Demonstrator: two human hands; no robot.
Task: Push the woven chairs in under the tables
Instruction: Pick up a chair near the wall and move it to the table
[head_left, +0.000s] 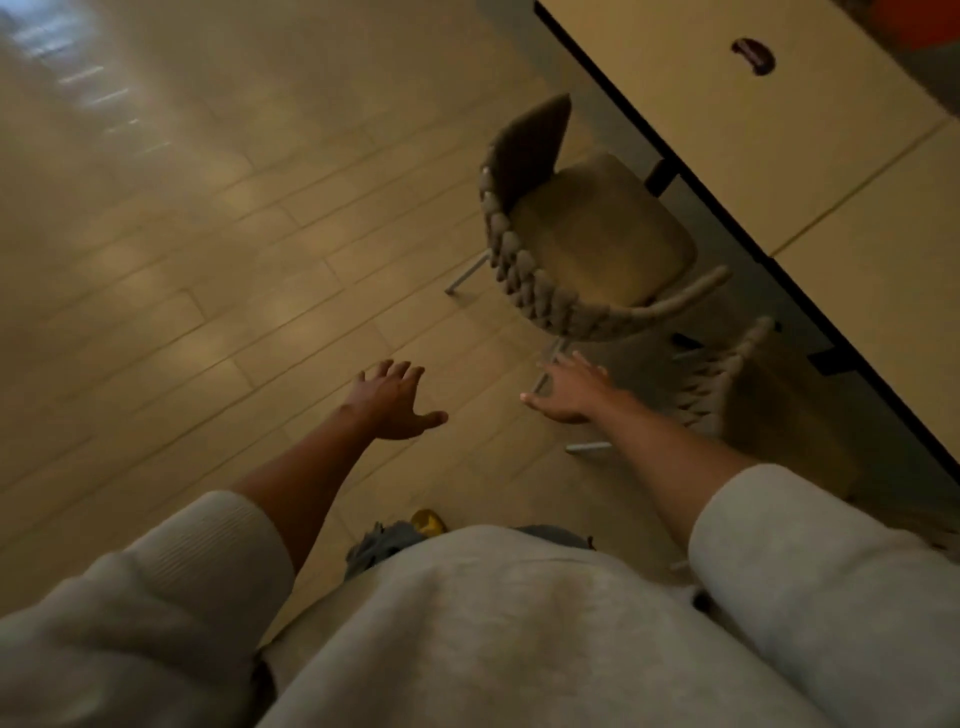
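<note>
A woven chair with a braided rope back, beige seat and thin metal legs stands on the floor, its seat pulled out from the pale table at upper right. A second woven chair sits closer to me, mostly tucked beneath the table's dark edge. My left hand hovers over the floor with fingers spread, holding nothing. My right hand is also spread and empty, just below the first chair's rear leg and left of the second chair, touching neither.
Tiled floor stretches wide to the left. A dark cable opening sits in the tabletop. The table's black legs stand behind the first chair. My light sweater fills the bottom of the view.
</note>
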